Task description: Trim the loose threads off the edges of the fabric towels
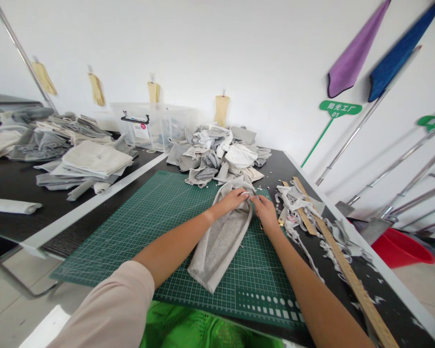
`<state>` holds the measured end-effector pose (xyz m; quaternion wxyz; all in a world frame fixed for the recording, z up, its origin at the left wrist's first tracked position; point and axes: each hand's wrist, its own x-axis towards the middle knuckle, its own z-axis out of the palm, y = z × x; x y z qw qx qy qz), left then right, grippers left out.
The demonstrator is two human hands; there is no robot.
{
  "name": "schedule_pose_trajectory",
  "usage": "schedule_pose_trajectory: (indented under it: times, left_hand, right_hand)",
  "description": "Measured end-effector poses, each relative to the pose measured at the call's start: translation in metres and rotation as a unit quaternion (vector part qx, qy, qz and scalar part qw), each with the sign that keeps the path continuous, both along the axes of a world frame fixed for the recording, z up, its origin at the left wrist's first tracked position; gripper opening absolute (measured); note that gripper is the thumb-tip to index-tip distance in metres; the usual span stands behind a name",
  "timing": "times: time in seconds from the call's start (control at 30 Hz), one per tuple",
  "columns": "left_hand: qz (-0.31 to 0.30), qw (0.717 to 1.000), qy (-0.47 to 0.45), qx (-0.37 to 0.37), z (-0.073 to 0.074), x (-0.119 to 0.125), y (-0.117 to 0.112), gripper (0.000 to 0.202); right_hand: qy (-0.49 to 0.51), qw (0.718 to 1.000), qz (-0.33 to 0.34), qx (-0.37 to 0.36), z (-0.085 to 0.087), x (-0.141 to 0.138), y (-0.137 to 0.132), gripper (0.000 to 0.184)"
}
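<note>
a black wood-grain table (pixel 90 222) stands before a white wall. at ten o'clock from the green gridded cutting mat (pixel 159 208), folded grey and cream cloths (pixel 94 157) lie stacked. on the mat, the left hand (pixel 235 199) pinches the twelve o'clock end of a pale grey fabric piece (pixel 224 241); beside it the right hand (pixel 266 211) is closed on slim metal scissors (pixel 254 193). a long wooden ruler (pixel 335 246) lies at three o'clock.
</note>
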<state>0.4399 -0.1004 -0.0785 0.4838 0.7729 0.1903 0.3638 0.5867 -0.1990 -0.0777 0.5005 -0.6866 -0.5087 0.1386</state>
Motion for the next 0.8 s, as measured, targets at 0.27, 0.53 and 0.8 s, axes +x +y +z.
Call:
schedule_pose_trajectory:
  times: [0.27, 0.53, 0.8]
  left_hand:
    - [-0.001, 1.000, -0.014, -0.005, -0.005, 0.003, 0.003, 0.015]
    - [-0.011, 1.000, -0.016, 0.006, -0.006, 0.003, 0.004, 0.019]
    - [-0.007, 0.999, -0.033, 0.015, -0.005, 0.004, 0.002, 0.025]
  right_hand:
    - [-0.017, 0.999, 0.024, -0.033, 0.003, -0.003, -0.001, 0.062]
    - [-0.045, 0.999, 0.025, -0.012, -0.006, 0.005, 0.002, 0.057]
    - [-0.068, 0.998, 0.012, 0.010, -0.009, 0.008, 0.004, 0.044]
